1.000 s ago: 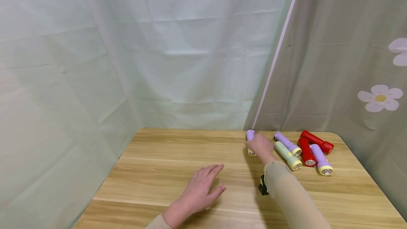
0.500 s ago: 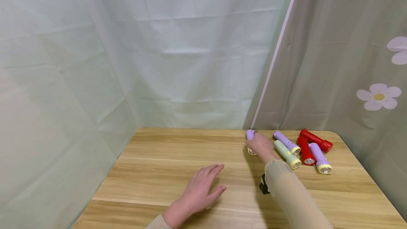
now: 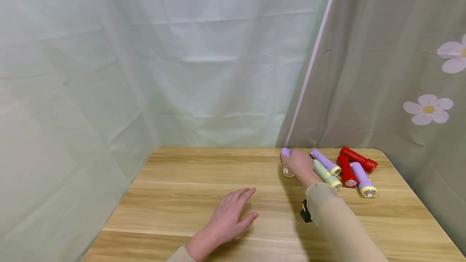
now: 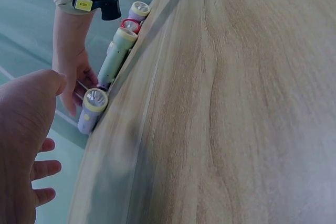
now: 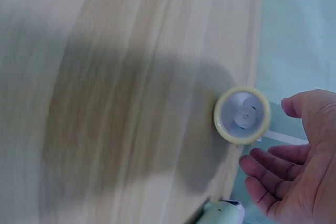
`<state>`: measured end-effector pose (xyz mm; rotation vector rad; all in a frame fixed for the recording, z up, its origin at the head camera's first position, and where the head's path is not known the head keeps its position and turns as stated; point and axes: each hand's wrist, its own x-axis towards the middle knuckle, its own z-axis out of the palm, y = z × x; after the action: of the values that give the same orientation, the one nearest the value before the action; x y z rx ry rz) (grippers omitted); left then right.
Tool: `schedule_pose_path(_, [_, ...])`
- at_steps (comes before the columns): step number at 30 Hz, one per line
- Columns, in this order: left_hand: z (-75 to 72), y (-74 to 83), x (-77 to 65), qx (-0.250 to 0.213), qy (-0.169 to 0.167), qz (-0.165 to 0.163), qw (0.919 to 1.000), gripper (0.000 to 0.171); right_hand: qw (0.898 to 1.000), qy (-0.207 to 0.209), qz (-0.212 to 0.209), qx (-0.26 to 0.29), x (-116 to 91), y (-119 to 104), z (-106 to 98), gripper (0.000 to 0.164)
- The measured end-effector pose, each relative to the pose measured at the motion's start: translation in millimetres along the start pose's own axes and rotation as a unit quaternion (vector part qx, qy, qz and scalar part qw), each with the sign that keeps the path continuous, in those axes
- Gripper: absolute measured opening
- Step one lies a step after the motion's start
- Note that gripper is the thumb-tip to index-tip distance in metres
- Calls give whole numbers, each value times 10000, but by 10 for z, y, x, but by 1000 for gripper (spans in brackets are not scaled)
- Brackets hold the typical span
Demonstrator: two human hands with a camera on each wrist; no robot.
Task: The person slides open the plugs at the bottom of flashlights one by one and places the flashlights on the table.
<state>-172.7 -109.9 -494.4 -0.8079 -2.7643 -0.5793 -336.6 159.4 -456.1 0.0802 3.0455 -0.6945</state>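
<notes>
A purple flashlight [image 3: 288, 172] with a pale yellow lens rim lies near the table's back edge, its lens facing the person. Just right of it, partly overlapping it in the head view, is my right hand [image 3: 300, 163]. The right wrist view shows those fingers [image 5: 268, 174] loosely bent, with a gap between them and the flashlight [image 5: 242, 115]. My left hand [image 3: 227, 217] hovers low over the middle of the table, fingers extended and thumb apart, holding nothing. Beside the right hand lies a green flashlight [image 3: 324, 172], its near part overlapped by the forearm.
Right of the hand lie more flashlights: a purple one [image 3: 324, 161], a red one [image 3: 347, 171], another red one [image 3: 358, 159] and another purple one [image 3: 362, 179]. Curtains [image 3: 225, 72] hang behind the wooden table [image 3: 182, 197]. A black strap [image 3: 306, 212] is on the right wrist.
My right hand has loosened and shifted slightly right off the purple flashlight, which stays on the table. The left hand has kept its place. The head view has turned slightly right.
</notes>
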Motion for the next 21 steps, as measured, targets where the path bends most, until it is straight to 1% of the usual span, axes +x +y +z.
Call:
schedule_pose_path(6, [-2, -4, 45, 16, 73, 71, 9999, 68, 9981, 258, -309, -461, 20, 28, -155, 53])
schedule_pose_path(10, [-15, 27, 69, 66, 63, 73, 9999, 69, 9938, 585, -724, -602, -34, 106, -281, 54])
schedule_pose_path(15, [-36, 57, 92, 92, 79, 99, 9999, 71, 9869, 911, -1179, -620, -170, 282, -455, 54])
schedule_pose_path(21, [-63, 92, 135, 179, 69, 149, 9997, 73, 9785, 1245, -1477, -725, -350, 542, -668, 48])
